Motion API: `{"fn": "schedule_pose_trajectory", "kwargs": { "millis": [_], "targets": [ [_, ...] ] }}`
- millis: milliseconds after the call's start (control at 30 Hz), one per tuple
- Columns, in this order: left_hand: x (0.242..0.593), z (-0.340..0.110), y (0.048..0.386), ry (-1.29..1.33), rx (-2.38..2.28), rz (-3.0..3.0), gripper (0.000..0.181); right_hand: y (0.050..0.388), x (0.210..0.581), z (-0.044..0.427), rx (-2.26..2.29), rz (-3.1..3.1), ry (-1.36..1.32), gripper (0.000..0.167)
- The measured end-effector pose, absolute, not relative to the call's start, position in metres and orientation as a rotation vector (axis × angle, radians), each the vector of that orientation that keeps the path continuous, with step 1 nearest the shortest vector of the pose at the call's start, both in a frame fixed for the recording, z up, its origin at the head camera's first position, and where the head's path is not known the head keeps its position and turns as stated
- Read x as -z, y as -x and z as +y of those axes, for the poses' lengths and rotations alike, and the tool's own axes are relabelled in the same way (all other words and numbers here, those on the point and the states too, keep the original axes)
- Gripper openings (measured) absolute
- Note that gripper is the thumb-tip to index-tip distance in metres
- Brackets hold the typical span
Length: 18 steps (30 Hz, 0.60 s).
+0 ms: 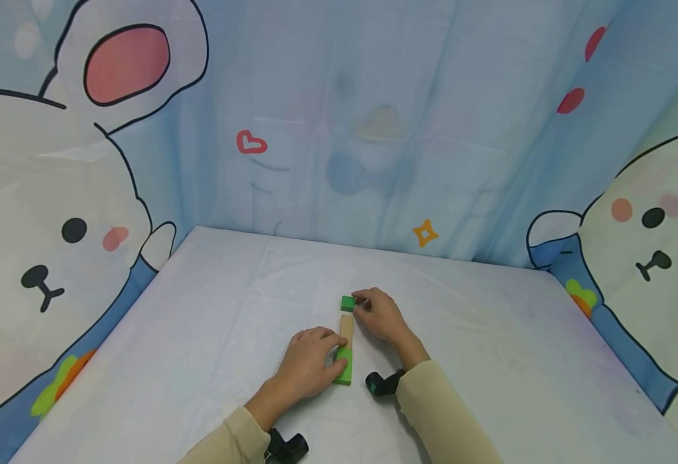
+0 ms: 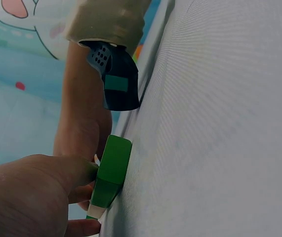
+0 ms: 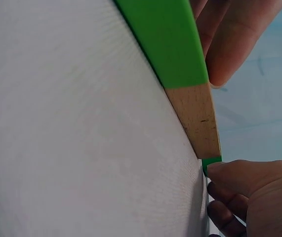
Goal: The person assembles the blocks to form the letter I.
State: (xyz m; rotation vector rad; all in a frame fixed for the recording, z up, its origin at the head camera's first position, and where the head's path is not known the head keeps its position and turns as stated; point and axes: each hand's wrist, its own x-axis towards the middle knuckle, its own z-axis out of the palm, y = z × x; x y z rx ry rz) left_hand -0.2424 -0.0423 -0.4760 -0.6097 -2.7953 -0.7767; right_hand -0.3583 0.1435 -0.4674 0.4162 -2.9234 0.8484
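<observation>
In the head view, a long narrow piece lies pointing away from me, with a green near part (image 1: 344, 367) and a bare-wood far part (image 1: 346, 327). Whether it is one piece or two blocks end to end, I cannot tell. My left hand (image 1: 310, 361) rests thumb and fingertips on top of it, around the green part and the colour joint. Just past the wood end, across a small gap, stands a small green block (image 1: 347, 303). My right hand (image 1: 381, 316) pinches that block from the right; its far fingers are partly hidden.
A white cloth-covered table (image 1: 211, 322) spreads under both hands. Printed cartoon curtains (image 1: 327, 116) hang behind it and at both sides. Dark wrist cameras (image 1: 285, 447) sit under the sleeves, the right camera (image 1: 383, 385) close beside the green part.
</observation>
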Motion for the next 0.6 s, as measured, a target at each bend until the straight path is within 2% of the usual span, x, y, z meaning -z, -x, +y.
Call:
{"fn": "schedule_pose_trajectory", "kwargs": {
  "millis": [600],
  "targets": [
    [0.473,-0.041,0.242,0.593,0.823,-2.816,0.033,0.347,0.466,0.159,-0.952,-2.879,-0.383,0.039]
  ]
}}
